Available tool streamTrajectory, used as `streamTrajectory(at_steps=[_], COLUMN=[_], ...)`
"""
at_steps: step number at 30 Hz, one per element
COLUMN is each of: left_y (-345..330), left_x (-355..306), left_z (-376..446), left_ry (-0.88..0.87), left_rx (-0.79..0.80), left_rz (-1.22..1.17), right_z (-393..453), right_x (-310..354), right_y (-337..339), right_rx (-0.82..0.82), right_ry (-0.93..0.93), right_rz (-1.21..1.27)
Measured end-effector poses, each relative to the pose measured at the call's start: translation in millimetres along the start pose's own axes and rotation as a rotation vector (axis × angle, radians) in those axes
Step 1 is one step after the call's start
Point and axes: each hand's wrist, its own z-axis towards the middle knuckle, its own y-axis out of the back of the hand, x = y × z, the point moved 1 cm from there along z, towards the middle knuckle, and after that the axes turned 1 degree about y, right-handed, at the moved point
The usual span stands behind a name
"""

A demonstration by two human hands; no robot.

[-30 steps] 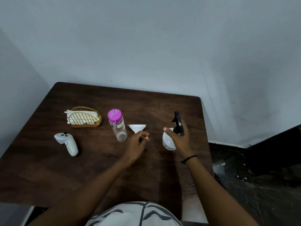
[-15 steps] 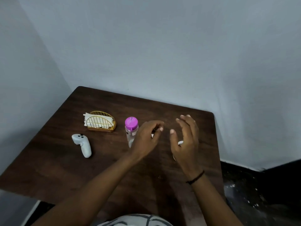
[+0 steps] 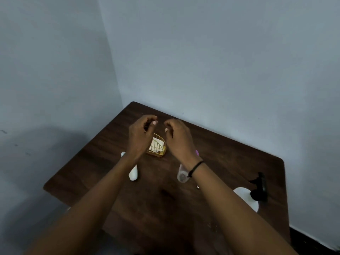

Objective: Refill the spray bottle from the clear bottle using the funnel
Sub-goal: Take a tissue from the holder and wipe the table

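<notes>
The white spray bottle (image 3: pixel 245 198) with its black trigger head (image 3: pixel 260 188) stands near the table's right edge, untouched. The clear bottle (image 3: pixel 182 175) shows behind my right wrist, with only a sliver of its pink cap (image 3: pixel 197 152) visible. My right forearm hides the funnel. My left hand (image 3: pixel 140 136) and my right hand (image 3: pixel 179 139) hover side by side above the far part of the table. Their fingers are loosely curled and they hold nothing.
A gold wire napkin holder (image 3: pixel 157 146) sits on the dark wooden table (image 3: pixel 230 162) between and below my hands. My left forearm partly covers a white controller (image 3: pixel 133 174). Grey walls close off the table's far and left sides.
My right hand has let go of the spray bottle. Both hands have risen and moved to the far left, over the napkin holder. The view has swung left.
</notes>
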Motion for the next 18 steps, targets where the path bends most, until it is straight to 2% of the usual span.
streamTrajectory(at_steps=[4,7,11,18], left_y=[26,30,21,-4], left_x=[55,93,137,181], left_z=[21,29,30,34], left_ry=[0.271,0.401,0.477,0.508], left_rx=[-0.081,-0.065,0.034,0.149], left_rz=[0.043,0.115,0.209,0.272], right_z=[27,39,50,57], right_x=[-6,-13,-24,-41], right_y=[-45,-72,-102,-134], right_rx=[0.143,0.2,0.254,0.354], right_ry=[-0.25,-0.384,-0.499,-0.515], right_rz=[-0.007,-0.01,-0.049,-0.138])
